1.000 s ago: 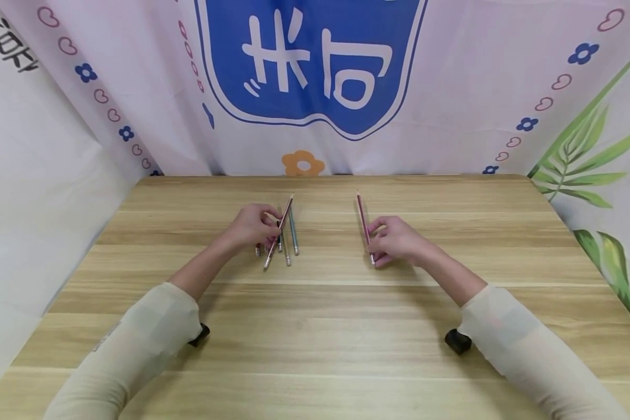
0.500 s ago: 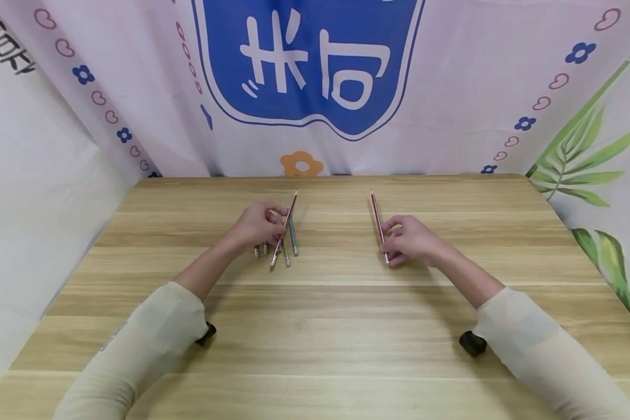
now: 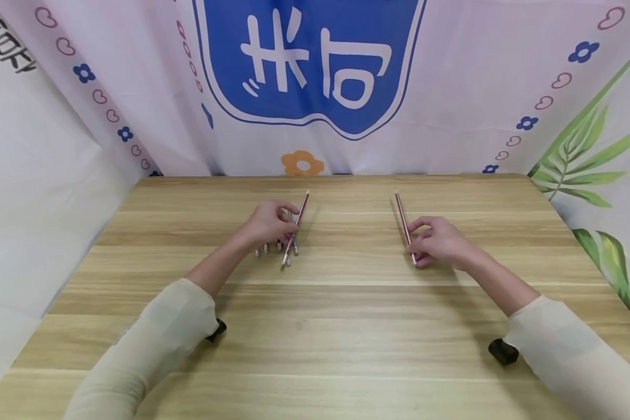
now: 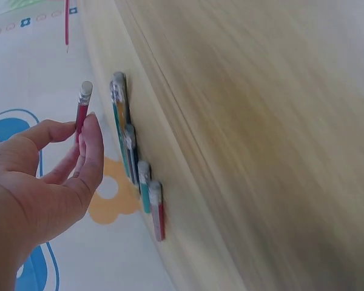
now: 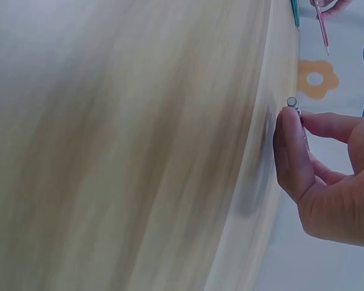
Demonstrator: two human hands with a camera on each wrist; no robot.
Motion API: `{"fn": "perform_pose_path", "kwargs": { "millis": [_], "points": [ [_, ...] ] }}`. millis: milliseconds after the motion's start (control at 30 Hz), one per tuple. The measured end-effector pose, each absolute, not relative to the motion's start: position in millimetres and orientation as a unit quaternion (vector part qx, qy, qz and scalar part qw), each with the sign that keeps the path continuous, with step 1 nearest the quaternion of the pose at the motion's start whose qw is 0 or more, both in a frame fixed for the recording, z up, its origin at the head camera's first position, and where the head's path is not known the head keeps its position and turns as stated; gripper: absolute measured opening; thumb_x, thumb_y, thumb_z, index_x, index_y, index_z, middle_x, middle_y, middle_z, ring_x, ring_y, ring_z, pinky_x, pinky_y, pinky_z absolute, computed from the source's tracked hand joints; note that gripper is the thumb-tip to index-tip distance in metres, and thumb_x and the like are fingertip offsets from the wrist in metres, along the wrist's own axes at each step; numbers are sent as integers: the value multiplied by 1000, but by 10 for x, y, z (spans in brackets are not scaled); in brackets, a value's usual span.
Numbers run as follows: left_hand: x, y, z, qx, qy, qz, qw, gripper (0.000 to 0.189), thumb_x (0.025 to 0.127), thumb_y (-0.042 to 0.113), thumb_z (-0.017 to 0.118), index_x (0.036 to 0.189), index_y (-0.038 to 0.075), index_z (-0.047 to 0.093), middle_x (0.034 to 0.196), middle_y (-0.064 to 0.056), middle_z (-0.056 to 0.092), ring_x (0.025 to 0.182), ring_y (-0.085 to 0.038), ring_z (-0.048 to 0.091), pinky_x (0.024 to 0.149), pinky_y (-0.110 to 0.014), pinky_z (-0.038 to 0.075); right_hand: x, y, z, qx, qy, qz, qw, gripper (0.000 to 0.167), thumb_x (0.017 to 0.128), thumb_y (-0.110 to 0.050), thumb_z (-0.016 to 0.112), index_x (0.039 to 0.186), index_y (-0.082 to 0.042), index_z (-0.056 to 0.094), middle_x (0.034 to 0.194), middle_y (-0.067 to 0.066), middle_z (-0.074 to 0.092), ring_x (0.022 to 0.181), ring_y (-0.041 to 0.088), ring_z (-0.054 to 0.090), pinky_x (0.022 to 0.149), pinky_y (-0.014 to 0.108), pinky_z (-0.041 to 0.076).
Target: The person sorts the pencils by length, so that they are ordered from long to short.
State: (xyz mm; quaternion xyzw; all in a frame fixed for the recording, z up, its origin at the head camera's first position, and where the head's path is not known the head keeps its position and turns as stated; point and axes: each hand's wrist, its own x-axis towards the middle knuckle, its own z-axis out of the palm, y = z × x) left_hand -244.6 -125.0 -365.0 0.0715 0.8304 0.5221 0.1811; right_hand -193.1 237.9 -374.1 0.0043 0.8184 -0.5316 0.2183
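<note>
My left hand (image 3: 269, 223) pinches a dark red pencil (image 3: 303, 204) between thumb and fingers, its sharpened tip pointing away and its eraser end toward me. In the left wrist view that pencil (image 4: 82, 115) is raised above the table. Below it lie several loose pencils, among them a teal one (image 4: 146, 197) and a red one (image 4: 159, 221); the head view shows mainly their eraser ends, with the hand covering the rest. Well to the right, my right hand (image 3: 441, 240) pinches a second dark red pencil (image 3: 403, 217) near its eraser end, tip pointing away.
The wood-grain table (image 3: 315, 338) reaches back to a printed cloth (image 3: 451, 87) hanging behind its far edge. White cloth (image 3: 42, 175) borders the left side. Black devices (image 3: 504, 351) sit at both wrists, under the sleeves.
Both hands have moved right with their pencils, the right hand farther, so the gap between them has widened. The left hand's pencil now overlaps the right side of the loose pencils.
</note>
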Motion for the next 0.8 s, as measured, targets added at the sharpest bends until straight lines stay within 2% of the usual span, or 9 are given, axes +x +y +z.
{"fn": "perform_pose_path", "kwargs": {
  "millis": [267,500,800],
  "points": [
    [-2443,-1066,-3614,84,827,524,185,39,92,-11,67,130,-12,57,97,-25,69,63,-17,67,67,-33,67,-1892,2642,-3755,8,826,-524,208,55,94,6,67,141,13,40,86,10,67,72,17,64,65,29,66],
    [-2465,-917,-3619,96,832,514,187,38,92,-10,69,129,-10,59,100,-27,70,63,-16,68,72,-38,68,-1850,2755,-3748,19,835,-511,204,55,94,5,67,141,12,41,85,10,67,73,16,64,67,29,66],
    [-2469,-686,-3652,104,821,523,203,37,93,-11,68,129,-9,60,93,-20,69,65,-18,67,71,-37,68,-1836,2860,-3749,18,847,-495,194,56,94,3,69,143,13,41,86,9,70,73,16,65,67,31,67]
  ]
}}
